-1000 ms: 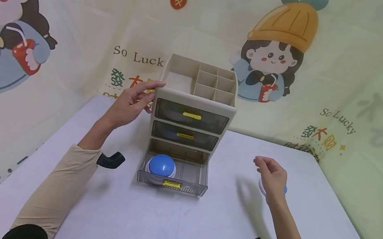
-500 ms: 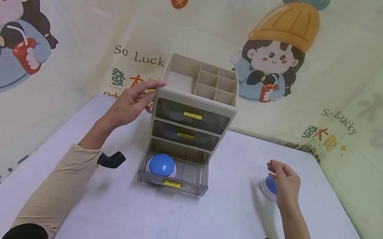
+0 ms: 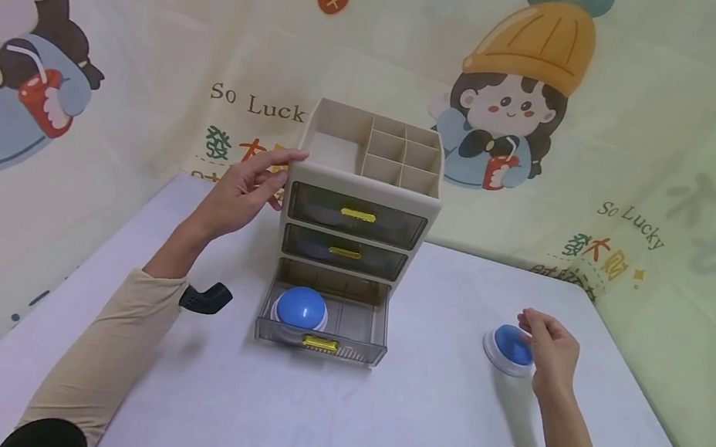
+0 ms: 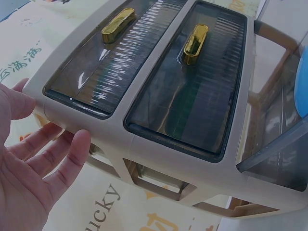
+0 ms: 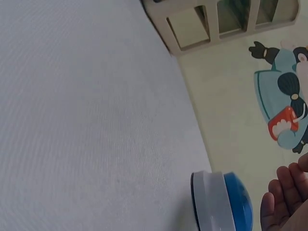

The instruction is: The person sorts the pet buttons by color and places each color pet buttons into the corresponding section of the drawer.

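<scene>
A beige drawer organizer (image 3: 364, 187) stands on the table, its bottom drawer (image 3: 357, 317) pulled out. Inside that drawer, at the left, sits a blue domed push button (image 3: 301, 307) with a white base. My left hand (image 3: 239, 197) rests against the organizer's upper left side; in the left wrist view its fingers (image 4: 55, 147) are loosely bent by the side wall. A second blue push button (image 3: 511, 346) lies on the table to the right. My right hand (image 3: 554, 352) hovers just beside and above it, fingers slightly bent, holding nothing.
Two upper drawers (image 3: 357, 215) with yellow handles are closed. The organizer's top tray (image 3: 337, 151) has several compartments. A white-covered table (image 3: 299, 417) reaches back to a printed cloth (image 3: 387, 40) hanging behind and at the sides.
My right hand has moved right and slightly nearer, exposing the right push button it partly covered before. My left hand, the organizer and the open drawer have stayed in place.
</scene>
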Demonstrator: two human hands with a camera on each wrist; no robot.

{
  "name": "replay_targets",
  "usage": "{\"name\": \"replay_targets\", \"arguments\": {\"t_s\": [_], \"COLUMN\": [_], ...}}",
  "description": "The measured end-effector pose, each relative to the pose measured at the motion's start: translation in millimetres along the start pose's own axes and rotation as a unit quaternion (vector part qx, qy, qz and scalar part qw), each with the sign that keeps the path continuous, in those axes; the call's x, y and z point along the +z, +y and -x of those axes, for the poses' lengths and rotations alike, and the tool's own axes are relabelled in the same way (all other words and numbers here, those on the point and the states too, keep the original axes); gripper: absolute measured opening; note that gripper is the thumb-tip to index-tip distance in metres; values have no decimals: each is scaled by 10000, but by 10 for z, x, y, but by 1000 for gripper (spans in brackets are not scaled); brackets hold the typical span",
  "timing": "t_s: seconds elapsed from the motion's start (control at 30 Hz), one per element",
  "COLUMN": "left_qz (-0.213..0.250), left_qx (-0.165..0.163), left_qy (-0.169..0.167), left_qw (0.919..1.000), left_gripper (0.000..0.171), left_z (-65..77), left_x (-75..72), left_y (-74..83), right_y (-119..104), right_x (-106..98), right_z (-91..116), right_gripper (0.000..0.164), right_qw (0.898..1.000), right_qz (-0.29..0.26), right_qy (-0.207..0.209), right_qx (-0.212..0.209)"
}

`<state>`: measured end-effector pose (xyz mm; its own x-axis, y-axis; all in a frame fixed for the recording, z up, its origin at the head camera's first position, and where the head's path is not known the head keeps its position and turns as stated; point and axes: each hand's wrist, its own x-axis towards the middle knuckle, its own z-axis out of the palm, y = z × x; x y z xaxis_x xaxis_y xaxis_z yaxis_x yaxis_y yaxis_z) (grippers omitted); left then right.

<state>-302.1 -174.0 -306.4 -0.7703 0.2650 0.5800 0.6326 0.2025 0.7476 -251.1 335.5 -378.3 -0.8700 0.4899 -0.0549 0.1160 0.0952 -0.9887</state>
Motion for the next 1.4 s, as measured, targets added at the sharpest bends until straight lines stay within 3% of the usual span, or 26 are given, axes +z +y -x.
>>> {"name": "replay_targets", "arguments": {"t_s": [0.1,0.27,0.5,0.63,0.8,1.03,1.2,1.4], "left_qz": [8,20,4,19,51,54,1,-11], "left_qx": [-14,-19,-27,-9,12,51,76,62], "left_qy": [0,3,5,8,9,-2,7,13], "left_qw": [10000,10000,10000,10000,10000,10000,10000,10000], "left_gripper": [42,42,42,41,41,42,42,41], "left_z": [0,2,10,12,10,-2,-6,-12], "left_x": [2,6,14,17,16,18,9,-2], "left_y": [-1,-10,-24,-21,-13,-10,-5,5], "right_y": [35,106,197,208,190,159,137,136], "right_x": [-47,-106,-163,-175,-176,-187,-181,-199], "right_z": [-17,-20,17,23,12,-30,-69,-113], "right_gripper": [39,38,42,49,55,65,66,73], "right_qw": [9985,9888,9560,9396,9220,8811,8557,8422], "right_qz": [515,1400,2622,3056,3489,4236,4538,4685], "right_qy": [161,378,383,45,-529,-1418,-1788,-2036], "right_qx": [10,-340,-1259,-1541,-1594,-1552,-1731,-1725]}}
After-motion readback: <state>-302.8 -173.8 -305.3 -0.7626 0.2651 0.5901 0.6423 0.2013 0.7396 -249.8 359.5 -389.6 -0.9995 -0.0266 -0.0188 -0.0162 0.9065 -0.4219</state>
